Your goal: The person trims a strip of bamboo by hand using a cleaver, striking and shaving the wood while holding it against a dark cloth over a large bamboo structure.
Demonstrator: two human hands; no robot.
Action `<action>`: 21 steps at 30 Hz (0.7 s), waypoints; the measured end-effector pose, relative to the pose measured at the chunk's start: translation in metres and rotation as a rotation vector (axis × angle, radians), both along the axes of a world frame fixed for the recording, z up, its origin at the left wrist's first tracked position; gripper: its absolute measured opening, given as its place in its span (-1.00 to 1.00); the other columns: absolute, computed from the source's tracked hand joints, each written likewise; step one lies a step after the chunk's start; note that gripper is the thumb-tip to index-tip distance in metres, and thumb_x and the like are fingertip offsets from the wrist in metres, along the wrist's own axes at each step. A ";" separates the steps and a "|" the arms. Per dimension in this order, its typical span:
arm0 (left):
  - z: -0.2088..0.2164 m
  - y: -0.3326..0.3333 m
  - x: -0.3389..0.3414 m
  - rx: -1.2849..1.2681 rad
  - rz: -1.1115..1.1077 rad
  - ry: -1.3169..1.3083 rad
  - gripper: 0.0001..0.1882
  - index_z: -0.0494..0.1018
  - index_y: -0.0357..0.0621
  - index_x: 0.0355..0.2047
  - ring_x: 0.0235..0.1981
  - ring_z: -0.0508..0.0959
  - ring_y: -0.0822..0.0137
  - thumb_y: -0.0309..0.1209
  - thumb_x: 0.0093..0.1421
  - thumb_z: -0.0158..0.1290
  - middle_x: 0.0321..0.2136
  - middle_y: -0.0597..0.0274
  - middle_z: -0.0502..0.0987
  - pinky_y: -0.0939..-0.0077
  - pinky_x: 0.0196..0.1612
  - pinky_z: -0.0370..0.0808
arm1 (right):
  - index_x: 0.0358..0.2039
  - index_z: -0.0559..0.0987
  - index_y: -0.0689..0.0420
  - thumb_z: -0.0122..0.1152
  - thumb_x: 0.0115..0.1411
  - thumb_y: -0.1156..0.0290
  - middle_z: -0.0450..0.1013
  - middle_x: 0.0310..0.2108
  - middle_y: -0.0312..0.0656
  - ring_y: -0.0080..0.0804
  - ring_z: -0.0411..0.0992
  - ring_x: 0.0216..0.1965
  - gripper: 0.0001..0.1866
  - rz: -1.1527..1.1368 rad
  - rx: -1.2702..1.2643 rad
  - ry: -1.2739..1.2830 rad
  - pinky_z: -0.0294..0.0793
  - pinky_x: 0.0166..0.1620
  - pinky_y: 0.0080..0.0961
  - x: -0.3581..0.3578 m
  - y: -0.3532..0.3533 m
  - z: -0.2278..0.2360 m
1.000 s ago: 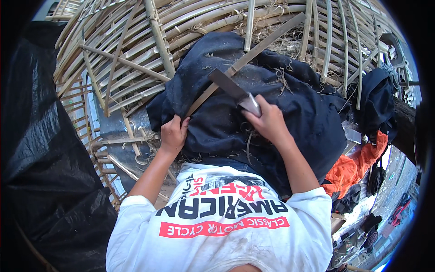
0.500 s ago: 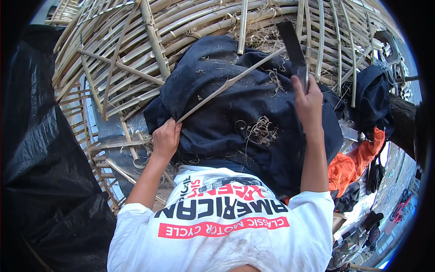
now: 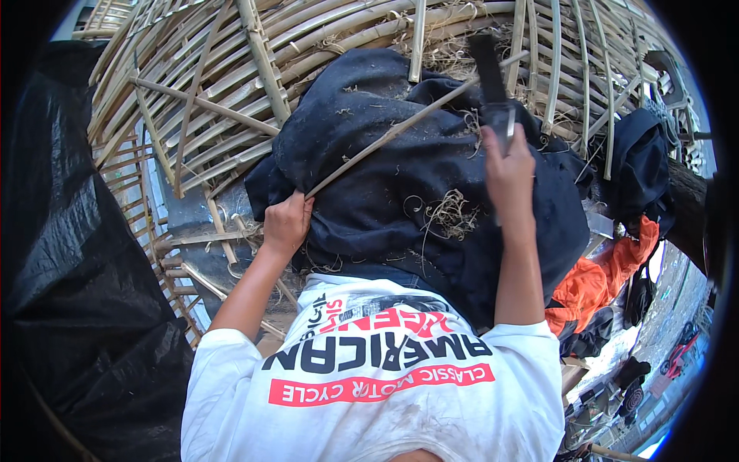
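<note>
My left hand (image 3: 288, 223) is closed around the near end of a thin bamboo strip (image 3: 392, 132). The strip slants up and to the right, across a dark cloth (image 3: 362, 215) spread over my lap. My right hand (image 3: 509, 175), a little blurred, grips a machete (image 3: 486, 71) with a broad dark blade pointing away from me. The blade crosses the strip near its far end; whether they touch I cannot tell. Curly bamboo shavings (image 3: 453, 214) lie on the cloth below my right hand.
Beyond the cloth lies a large frame of split bamboo slats (image 3: 223, 100). Black plastic sheeting (image 3: 85, 262) hangs on the left. To the right are an orange garment (image 3: 596, 285), a dark bundle of cloth (image 3: 640, 158) and a thick log (image 3: 687, 204).
My right hand and the machete have moved left and slightly nearer to me. The bamboo strip's far end now shows past the blade. My left hand has shifted slightly up and right.
</note>
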State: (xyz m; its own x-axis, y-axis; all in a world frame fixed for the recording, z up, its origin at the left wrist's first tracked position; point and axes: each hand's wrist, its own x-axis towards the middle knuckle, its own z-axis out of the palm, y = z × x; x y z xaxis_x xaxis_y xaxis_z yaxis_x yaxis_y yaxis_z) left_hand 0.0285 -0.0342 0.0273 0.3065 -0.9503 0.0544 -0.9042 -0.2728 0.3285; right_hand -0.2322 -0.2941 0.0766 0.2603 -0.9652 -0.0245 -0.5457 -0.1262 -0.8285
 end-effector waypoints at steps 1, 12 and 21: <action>-0.002 0.002 0.000 -0.003 -0.001 0.002 -0.79 0.41 -0.24 -0.25 -0.54 0.57 -0.09 -0.32 0.30 -0.01 -0.54 -0.06 0.54 0.11 -0.49 0.48 | -0.20 0.44 0.13 0.18 0.24 0.02 0.52 -0.50 0.13 0.24 0.50 -0.38 -0.60 0.095 0.064 0.083 0.44 -0.35 -0.03 0.005 0.010 -0.002; 0.003 0.001 -0.005 0.026 -0.008 -0.022 -0.80 0.39 -0.27 -0.22 -0.53 0.56 -0.09 -0.36 0.29 0.00 -0.55 -0.07 0.53 0.10 -0.49 0.48 | -0.21 0.41 0.14 0.17 0.23 0.00 0.52 -0.50 0.18 0.27 0.50 -0.38 -0.57 0.064 0.000 0.256 0.46 -0.35 0.04 0.006 0.026 -0.011; 0.000 0.005 -0.005 0.026 -0.008 0.000 -0.80 0.38 -0.26 -0.23 -0.52 0.56 -0.11 -0.35 0.31 -0.01 -0.54 -0.09 0.53 0.07 -0.49 0.46 | -0.27 0.39 0.18 0.14 0.26 0.05 0.51 -0.52 0.18 0.25 0.51 -0.38 -0.61 0.007 0.043 0.154 0.46 -0.36 0.04 0.004 0.019 0.002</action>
